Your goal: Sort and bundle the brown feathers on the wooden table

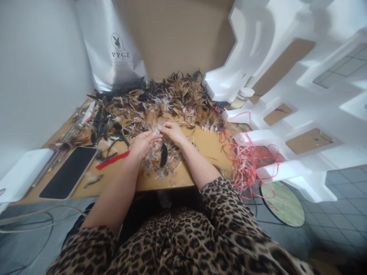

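Note:
Both of my hands meet over the middle of the table, pinching a small bunch of brown feathers (155,119) by its pale lower ends. My left hand (145,143) has its thumb and fingers closed at the base of the bunch. From the other side, the fingertips of my right hand (172,133) close on the same pale ends. Below the hands lies a scatter of feather trimmings (172,162), with one dark curved feather (163,154) on top. Behind them spreads a large heap of brown and black feathers (186,91).
A phone (69,173), a white device (24,172) and a red strip (112,159) lie on the left. Tangled pink string (246,160) hangs over the right edge near white foam pieces (281,168). A lidded jar (243,97) and a silver bag (114,49) stand behind.

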Demonstrator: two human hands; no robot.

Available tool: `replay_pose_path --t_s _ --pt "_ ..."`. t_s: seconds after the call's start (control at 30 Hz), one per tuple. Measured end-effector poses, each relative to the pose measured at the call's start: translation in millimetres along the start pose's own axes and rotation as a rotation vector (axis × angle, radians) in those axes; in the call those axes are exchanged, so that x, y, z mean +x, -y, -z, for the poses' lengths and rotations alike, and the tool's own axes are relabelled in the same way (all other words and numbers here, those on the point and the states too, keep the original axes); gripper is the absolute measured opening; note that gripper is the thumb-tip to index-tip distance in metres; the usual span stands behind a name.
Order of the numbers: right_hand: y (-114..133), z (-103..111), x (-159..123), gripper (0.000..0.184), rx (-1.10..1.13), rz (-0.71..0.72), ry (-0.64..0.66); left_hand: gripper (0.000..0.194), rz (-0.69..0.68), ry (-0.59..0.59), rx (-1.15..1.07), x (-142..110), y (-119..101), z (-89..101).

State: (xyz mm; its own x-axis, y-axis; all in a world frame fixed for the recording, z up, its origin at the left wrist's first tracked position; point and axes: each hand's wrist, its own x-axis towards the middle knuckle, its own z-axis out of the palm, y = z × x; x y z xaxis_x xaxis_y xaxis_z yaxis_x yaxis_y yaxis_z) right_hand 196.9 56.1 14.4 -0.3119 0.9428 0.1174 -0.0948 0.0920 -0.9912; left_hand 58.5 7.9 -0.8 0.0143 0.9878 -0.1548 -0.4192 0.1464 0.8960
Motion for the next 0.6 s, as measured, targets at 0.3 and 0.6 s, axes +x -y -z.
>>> replay_pose_path --t_s 0.3,0.6 --pt "0.4 -5.5 -1.6 0.027 -0.022 -0.007 -0.011 0.021 -0.011 0.010 0.038 -3.4 -1.6 -3.5" --pt "8.8 12.7 -2.1 0.025 -0.296 -0.015 0.077 0.020 -0.157 -0.117 0.012 5.1 -2.1 7.9"
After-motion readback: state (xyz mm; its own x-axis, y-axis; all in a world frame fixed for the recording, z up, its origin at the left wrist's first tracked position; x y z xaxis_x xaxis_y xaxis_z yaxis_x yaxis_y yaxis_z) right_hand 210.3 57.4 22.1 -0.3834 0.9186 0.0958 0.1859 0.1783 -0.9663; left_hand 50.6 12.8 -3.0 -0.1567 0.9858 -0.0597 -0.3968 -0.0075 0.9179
